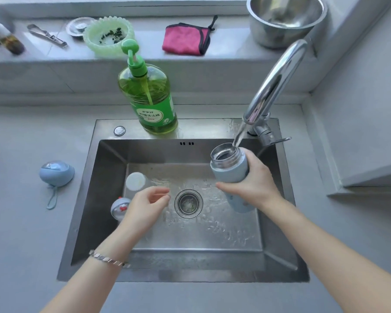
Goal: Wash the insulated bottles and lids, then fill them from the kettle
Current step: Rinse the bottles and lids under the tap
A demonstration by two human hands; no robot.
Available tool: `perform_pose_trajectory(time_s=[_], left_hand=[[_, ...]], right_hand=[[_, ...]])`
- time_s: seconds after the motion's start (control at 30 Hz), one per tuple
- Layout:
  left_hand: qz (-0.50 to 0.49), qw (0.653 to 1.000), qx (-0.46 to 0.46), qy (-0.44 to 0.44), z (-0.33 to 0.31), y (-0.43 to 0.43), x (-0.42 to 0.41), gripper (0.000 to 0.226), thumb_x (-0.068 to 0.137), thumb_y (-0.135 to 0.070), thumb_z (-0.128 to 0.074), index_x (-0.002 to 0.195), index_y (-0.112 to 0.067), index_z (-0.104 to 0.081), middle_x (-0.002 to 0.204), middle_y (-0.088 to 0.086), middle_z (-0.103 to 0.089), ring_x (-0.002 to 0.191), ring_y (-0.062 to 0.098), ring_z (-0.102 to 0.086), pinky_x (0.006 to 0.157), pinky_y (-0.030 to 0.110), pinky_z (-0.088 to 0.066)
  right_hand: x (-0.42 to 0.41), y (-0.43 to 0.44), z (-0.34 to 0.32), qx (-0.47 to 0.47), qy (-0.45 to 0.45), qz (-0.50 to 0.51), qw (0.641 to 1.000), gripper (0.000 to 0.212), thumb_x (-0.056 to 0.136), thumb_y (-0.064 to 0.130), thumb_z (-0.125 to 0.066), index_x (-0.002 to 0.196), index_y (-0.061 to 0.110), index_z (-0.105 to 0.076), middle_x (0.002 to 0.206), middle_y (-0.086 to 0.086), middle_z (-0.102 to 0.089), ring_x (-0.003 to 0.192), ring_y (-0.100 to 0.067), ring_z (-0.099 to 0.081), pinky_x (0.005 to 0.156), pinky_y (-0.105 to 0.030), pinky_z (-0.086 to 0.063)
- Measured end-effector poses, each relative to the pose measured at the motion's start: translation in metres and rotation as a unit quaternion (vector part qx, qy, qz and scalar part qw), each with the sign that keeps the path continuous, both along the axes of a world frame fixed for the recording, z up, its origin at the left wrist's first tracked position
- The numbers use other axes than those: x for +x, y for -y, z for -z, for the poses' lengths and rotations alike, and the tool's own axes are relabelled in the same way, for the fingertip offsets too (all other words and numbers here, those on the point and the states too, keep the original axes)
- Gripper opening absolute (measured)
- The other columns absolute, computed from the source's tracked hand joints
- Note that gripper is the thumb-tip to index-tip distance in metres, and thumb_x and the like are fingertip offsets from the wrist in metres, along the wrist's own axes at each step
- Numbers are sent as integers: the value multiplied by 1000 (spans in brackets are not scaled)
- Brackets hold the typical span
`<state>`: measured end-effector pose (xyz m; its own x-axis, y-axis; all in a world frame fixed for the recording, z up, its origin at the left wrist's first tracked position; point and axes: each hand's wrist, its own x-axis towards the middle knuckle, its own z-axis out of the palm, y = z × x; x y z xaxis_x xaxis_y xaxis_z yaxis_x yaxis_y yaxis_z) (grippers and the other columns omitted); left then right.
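My right hand [256, 179] grips a light blue insulated bottle [231, 168], tilted with its open mouth under the tap [273, 86]. Water runs from the spout into the bottle. My left hand [147, 204] hovers over the left part of the sink [113, 263], fingers loosely curled, holding nothing. Just behind it a white-bottomed bottle [136, 181] lies in the basin. A grey round lid [119, 207] with a red mark lies at the basin's left side, partly hidden by my left hand. A blue round lid with a strap [57, 173] sits on the counter left of the sink.
A green dish soap bottle [151, 96] stands on the sink's back rim. On the sill behind are a green bowl [108, 36], a pink cloth [186, 39], a steel pot [284, 19], tongs [46, 35] and a small bottle [6, 36]. The drain [188, 203] is mid-basin.
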<state>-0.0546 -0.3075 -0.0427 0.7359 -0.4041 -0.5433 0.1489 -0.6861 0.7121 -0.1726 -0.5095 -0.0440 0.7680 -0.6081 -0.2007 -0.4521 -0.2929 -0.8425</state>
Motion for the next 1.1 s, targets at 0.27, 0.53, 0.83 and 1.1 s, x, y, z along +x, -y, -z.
perform_pose_trajectory(time_s=[0.27,0.53,0.83,1.1], left_hand=[[-17,998,-17,-56,13,-21,-19,13,90,-7,-57,92,-19,-63,85,-3,-68,82,13,-64,75,28,-46],[9,998,-29,-64,12,-16,-25,19,88,-12,-61,83,-30,-62,90,2,-71,88,16,-66,78,29,-46],[16,998,-25,-62,15,-14,-22,18,87,-14,-63,82,-32,-62,87,-3,-70,88,16,-66,81,33,-48],[1,998,-36,-57,11,-21,-20,18,90,-11,-58,83,-28,-61,86,-4,-69,82,10,-64,75,28,-47]], right_hand=[[-28,12,0,-78,-437,-171,880,62,54,34,-76,98,20,-35,85,2,-51,72,-21,-56,41,-31,-51],[-14,24,-9,-132,-524,-246,805,52,55,48,-73,93,20,-51,87,1,-60,63,-18,-61,56,-25,-47],[-43,30,-13,-161,-527,-204,809,44,67,42,-67,98,19,-46,87,1,-58,62,-16,-53,50,-24,-36],[-16,-5,4,33,-77,23,996,68,59,26,-84,115,33,-46,102,10,-59,94,-12,-56,68,-20,-46]])
